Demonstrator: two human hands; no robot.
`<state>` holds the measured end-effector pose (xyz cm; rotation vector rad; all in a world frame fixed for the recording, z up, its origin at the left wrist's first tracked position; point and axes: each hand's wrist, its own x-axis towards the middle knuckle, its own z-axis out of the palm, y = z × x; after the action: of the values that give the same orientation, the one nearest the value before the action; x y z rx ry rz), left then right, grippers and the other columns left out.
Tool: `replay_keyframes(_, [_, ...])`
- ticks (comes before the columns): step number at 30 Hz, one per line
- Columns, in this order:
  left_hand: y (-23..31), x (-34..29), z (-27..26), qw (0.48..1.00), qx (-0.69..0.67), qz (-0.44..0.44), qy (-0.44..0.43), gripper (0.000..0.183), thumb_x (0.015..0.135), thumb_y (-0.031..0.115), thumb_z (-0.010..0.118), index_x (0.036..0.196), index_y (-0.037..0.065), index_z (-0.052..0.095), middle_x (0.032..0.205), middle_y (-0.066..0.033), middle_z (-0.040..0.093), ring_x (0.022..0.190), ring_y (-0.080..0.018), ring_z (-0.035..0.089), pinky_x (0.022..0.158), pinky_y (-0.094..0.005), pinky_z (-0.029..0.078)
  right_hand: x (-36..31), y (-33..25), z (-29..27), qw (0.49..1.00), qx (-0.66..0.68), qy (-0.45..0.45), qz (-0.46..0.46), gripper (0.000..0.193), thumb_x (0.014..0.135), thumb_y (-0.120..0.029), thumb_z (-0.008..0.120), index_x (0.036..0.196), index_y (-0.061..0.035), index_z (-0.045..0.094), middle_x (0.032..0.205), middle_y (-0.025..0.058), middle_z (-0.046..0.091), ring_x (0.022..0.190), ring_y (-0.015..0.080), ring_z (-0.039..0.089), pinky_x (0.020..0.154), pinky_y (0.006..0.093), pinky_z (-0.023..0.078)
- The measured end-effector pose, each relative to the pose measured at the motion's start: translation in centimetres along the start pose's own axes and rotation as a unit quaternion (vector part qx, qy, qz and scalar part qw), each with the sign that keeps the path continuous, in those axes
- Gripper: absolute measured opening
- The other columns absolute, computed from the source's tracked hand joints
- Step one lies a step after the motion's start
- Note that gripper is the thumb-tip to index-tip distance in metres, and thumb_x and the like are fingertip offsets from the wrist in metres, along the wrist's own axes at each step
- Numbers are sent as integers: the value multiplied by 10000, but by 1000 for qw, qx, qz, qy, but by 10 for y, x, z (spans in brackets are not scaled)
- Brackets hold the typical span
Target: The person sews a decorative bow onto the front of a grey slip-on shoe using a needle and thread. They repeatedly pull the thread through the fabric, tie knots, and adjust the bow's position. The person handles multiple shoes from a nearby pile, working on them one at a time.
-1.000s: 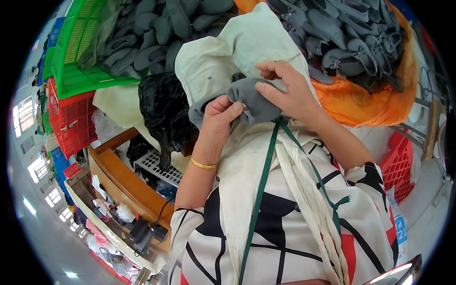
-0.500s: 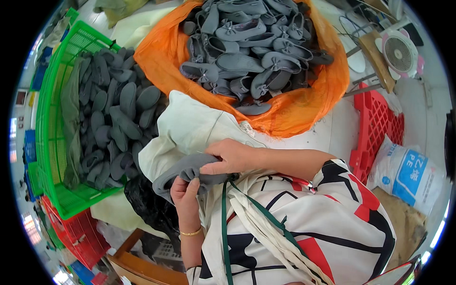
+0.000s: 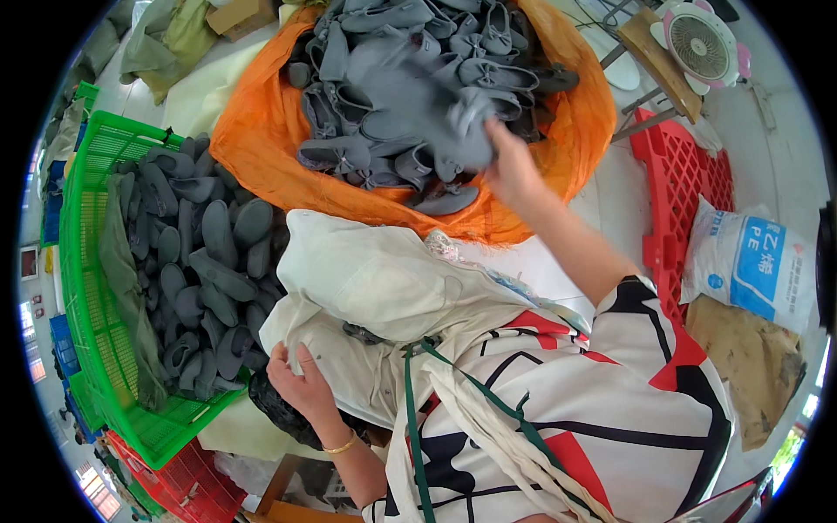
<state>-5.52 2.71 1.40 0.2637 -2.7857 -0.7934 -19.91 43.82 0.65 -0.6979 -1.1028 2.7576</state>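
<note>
The right hand (image 3: 510, 170) reaches to twelve o'clock, fingers closed on a grey shoe (image 3: 462, 131) atop the pile in the orange sack (image 3: 261, 131). The left hand (image 3: 301, 383) — fingers pressed together — grips the cream cloth (image 3: 375, 279) at seven o'clock, beside the green crate (image 3: 91, 288).

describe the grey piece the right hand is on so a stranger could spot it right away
Find the big orange sack at the top, heaped with grey slippers. At the heap's right edge the right hand grips one grey shoe piece. Unlike its neighbours lying flat, it is lifted and bunched up in the fingers.
</note>
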Motion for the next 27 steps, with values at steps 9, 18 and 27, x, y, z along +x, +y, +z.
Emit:
replay_keyframes(9, [-39,-8,24,987,155,35,28,156,810,127,722,841,59,584,861,-129,576,882,-354,540,798,-455,428,14,51,9,949,-304,-82,10,245,979,-181,632,1112,24,654,894,9,641,815,74,599,760,216,490])
replay_keyframes(18, [-69,-9,-21,973,207,12,97,149,815,92,694,908,73,579,919,-111,602,922,-330,563,825,-426,449,-70,106,68,796,-490,-344,-85,123,950,-86,633,1010,0,696,858,19,641,759,84,559,693,226,453])
replay_keyframes(27, [-10,-26,-10,991,43,35,-124,269,754,164,778,953,36,649,974,-127,627,970,-332,565,841,-404,464,-110,127,89,693,-539,-472,-80,105,924,-76,640,978,-1,688,840,75,645,738,161,591,688,264,474])
